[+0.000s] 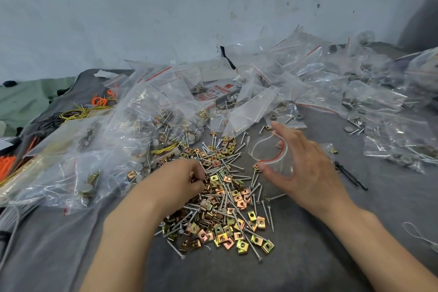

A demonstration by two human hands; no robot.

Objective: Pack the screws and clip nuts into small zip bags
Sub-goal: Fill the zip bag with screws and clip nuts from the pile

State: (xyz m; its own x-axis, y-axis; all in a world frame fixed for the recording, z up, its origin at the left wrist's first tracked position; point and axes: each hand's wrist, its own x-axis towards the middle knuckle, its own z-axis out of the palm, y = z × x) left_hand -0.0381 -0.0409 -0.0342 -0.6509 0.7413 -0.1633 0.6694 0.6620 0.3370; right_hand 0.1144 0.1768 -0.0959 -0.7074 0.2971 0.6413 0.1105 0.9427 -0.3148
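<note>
Two bare hands in shot. The left hand (180, 180) comes in off a bare left forearm (128, 232), skin showing right down to the bottom edge. Same story over here: right hand (305, 168), bare right forearm (384, 242), uncovered all the way out of frame. Both arms are slim, narrowing toward the hand, and a bony knob stands out on the right wrist (353, 206). Long, thin fingers (284, 131). The thumbnail (260, 167) looks short and plain, though it's blurry, so hard to be sure.

Bare grey cloth (260, 275) near, between and beside the screw-and-clip-nut pile (220, 197); zip bags (147, 106) crowd left and far; black cable tie (350, 176) lies right.
</note>
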